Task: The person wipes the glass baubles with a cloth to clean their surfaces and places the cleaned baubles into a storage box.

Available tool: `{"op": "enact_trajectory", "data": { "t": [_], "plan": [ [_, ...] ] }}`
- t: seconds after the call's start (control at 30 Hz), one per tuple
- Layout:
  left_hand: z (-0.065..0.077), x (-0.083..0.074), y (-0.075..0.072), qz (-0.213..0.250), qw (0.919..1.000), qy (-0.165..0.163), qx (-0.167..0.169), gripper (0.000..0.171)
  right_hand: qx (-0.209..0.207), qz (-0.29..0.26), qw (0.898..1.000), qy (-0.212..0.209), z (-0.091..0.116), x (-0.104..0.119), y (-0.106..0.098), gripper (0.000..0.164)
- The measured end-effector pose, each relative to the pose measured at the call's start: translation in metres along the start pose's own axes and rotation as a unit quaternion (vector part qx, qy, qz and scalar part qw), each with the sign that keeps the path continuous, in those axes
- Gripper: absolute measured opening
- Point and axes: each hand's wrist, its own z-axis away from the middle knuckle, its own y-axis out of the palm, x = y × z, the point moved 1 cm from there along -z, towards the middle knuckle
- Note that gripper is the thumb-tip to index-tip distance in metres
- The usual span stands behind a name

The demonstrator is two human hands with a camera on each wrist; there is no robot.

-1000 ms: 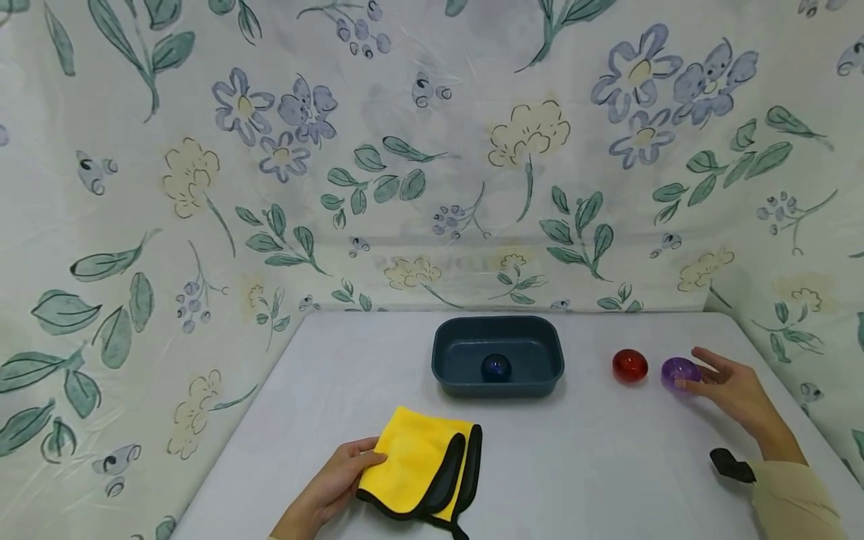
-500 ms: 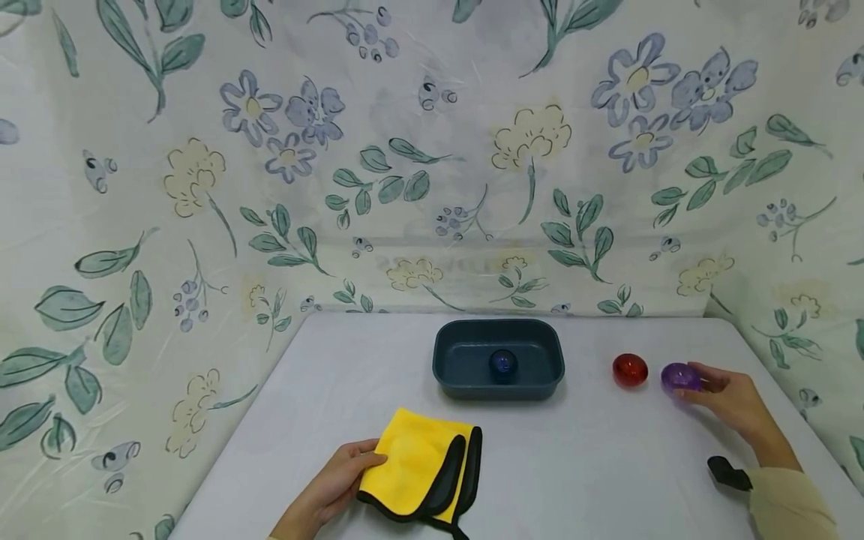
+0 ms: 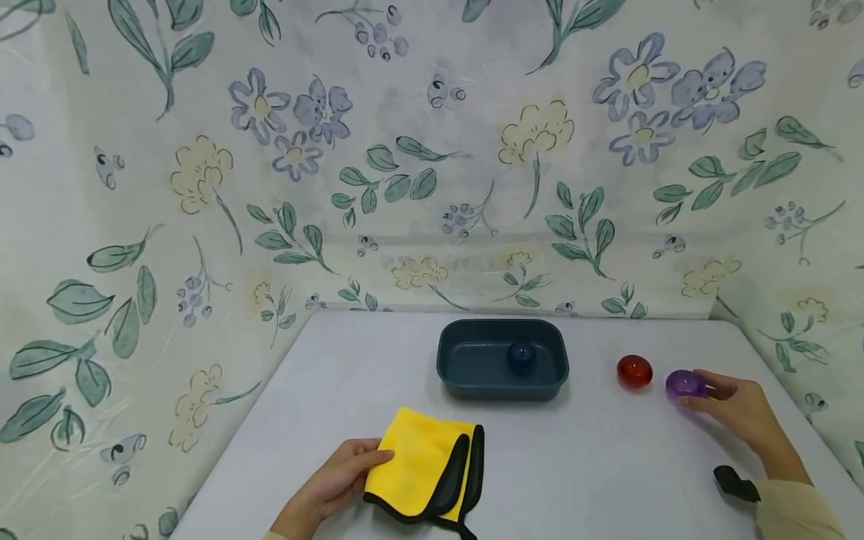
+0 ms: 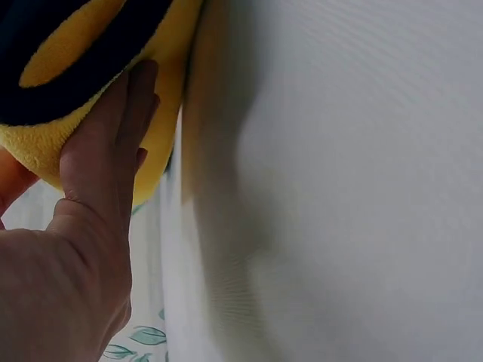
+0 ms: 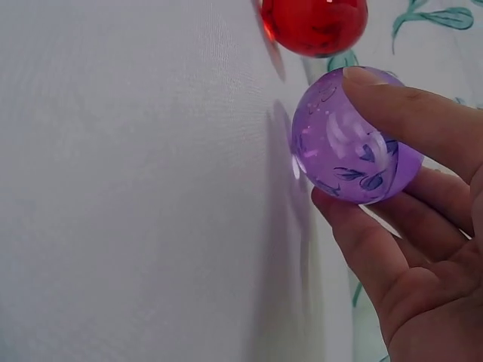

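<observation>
My left hand point(image 3: 340, 476) pinches the left edge of a folded yellow cloth point(image 3: 415, 461) with black trim, thumb on top and fingers beneath. In the left wrist view the cloth point(image 4: 170, 143) lies between thumb and fingers, partly cut off. On the right, my right hand point(image 3: 739, 412) holds a clear purple ball point(image 3: 684, 385) between thumb and fingers. The right wrist view shows this purple ball point(image 5: 347, 139) close up, beside the table surface. A red ball point(image 3: 634, 372) sits just left of it, apart from the hand.
A dark blue-green rectangular tray point(image 3: 466, 390) stands at the back middle, with a dark blue ball point(image 3: 522, 355) inside. The white table point(image 3: 574, 465) ends at a floral curtain point(image 3: 432, 187) behind and on both sides. A black strap end point(image 3: 736, 484) sticks out by the right sleeve.
The fingers of my right hand have closed round the purple ball. In the tray the dark blue ball has rolled to the right. My left hand still holds the cloth.
</observation>
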Motion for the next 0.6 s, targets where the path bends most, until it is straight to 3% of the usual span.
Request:
{"op": "enact_trajectory", "data": {
  "t": [0.23, 0.6],
  "plan": [
    [0.002, -0.013, 0.002, -0.007, 0.9996, 0.026, 0.007, 0.071, 0.004, -0.010, 1.000, 0.004, 0.012, 0.012, -0.008, 0.087],
    [0.008, -0.049, 0.009, -0.049, 0.9936, 0.100, 0.021, 0.068, -0.020, -0.040, 0.998, -0.050, 0.026, 0.054, -0.009, 0.077]
  ]
}}
